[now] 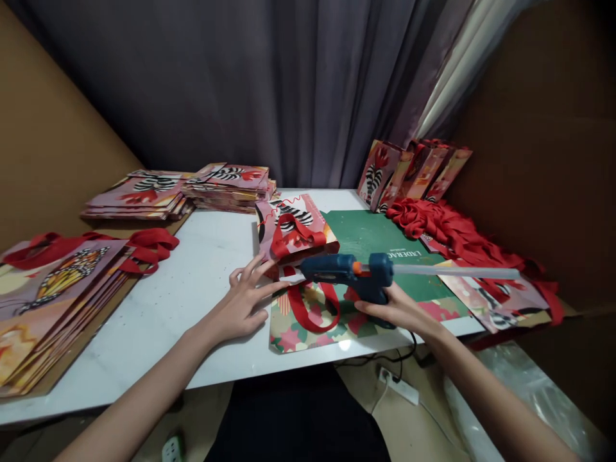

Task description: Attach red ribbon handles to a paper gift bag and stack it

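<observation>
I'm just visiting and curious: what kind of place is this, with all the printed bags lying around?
Probably a small craft workstation for assembling gift bags. Stacks of flat printed bags lie on the white table, a pile of red ribbon handles lies alongside, and the right hand holds a blue glue gun.

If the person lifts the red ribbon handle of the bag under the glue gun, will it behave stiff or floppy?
Probably floppy: the red ribbon handle lies in a loose curved loop, flat on the bag. It looks thin, so likely light and easy to drag. The bag seems to be flat paper and may bend if lifted by one handle. The right hand holds the glue gun above it.
</observation>
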Demonstrator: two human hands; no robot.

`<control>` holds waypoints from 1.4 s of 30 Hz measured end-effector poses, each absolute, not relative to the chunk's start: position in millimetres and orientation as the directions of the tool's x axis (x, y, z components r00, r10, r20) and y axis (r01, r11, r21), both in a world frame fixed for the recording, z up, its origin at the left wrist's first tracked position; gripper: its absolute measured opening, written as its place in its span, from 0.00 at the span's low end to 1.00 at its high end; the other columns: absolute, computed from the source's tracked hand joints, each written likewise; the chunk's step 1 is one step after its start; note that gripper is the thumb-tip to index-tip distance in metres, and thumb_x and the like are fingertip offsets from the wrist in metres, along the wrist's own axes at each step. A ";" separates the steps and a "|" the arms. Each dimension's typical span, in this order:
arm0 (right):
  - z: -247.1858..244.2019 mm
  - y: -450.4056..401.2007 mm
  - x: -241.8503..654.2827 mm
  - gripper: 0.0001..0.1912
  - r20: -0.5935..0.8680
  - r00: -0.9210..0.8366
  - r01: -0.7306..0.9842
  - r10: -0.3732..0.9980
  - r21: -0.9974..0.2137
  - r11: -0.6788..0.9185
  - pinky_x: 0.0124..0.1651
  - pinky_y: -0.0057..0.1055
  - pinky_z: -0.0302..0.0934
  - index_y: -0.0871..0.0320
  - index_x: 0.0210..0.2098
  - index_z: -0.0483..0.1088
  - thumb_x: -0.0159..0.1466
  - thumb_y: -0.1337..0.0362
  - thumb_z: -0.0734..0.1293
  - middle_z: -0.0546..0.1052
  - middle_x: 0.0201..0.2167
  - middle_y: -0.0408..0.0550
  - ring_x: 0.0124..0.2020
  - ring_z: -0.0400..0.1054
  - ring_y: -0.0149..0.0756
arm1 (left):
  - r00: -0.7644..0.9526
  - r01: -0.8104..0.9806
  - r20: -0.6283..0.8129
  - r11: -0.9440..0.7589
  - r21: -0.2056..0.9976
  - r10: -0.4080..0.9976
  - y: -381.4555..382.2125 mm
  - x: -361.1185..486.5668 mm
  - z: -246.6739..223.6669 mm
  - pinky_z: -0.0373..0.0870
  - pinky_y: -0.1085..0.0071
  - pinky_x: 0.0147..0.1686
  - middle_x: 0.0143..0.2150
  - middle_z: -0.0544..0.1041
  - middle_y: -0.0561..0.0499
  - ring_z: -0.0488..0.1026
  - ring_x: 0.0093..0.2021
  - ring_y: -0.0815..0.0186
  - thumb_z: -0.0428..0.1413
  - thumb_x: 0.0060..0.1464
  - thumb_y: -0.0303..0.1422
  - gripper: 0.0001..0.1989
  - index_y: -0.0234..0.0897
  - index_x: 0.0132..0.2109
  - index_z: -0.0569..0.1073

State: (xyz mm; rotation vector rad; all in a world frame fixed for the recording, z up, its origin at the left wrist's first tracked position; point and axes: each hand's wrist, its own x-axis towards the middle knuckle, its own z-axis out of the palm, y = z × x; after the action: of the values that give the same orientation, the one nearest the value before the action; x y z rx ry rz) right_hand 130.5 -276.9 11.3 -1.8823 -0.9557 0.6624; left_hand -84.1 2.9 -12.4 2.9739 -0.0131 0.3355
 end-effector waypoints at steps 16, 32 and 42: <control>10.9 -205.0 146.4 0.05 -0.003 0.289 0.556 0.957 -0.814 -0.170 0.29 0.25 0.54 0.62 0.32 0.68 0.56 0.67 0.67 0.69 0.27 0.42 0.27 0.58 0.29 | 0.977 0.031 0.205 -0.994 0.103 0.051 8.4 -90.3 -18.3 0.51 0.38 0.59 0.71 0.43 0.48 0.40 0.70 0.38 0.49 0.51 0.31 0.33 0.56 0.64 0.63; 11.9 -198.7 144.2 0.05 -0.003 0.280 0.571 0.960 -0.804 -0.169 0.29 0.25 0.52 0.59 0.28 0.64 0.55 0.69 0.66 0.69 0.27 0.42 0.27 0.58 0.29 | 0.981 0.064 0.174 -0.992 0.106 0.082 7.3 -91.5 -19.0 0.52 0.37 0.58 0.71 0.44 0.48 0.40 0.70 0.38 0.48 0.50 0.30 0.33 0.56 0.64 0.63; 15.5 -199.3 145.7 0.09 -0.075 0.283 0.603 0.956 -0.761 -0.238 0.26 0.24 0.49 0.58 0.26 0.60 0.55 0.65 0.66 0.62 0.24 0.38 0.24 0.52 0.26 | 0.984 0.038 0.167 -0.990 0.133 0.060 0.7 -89.8 -11.8 0.51 0.35 0.57 0.72 0.37 0.49 0.36 0.70 0.37 0.48 0.50 0.27 0.35 0.56 0.65 0.61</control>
State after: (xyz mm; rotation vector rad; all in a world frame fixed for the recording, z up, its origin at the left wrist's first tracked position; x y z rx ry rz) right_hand 145.7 -199.3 15.5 -1.9371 -1.3955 0.7343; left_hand -89.8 0.7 -11.8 2.9996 0.0739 0.2588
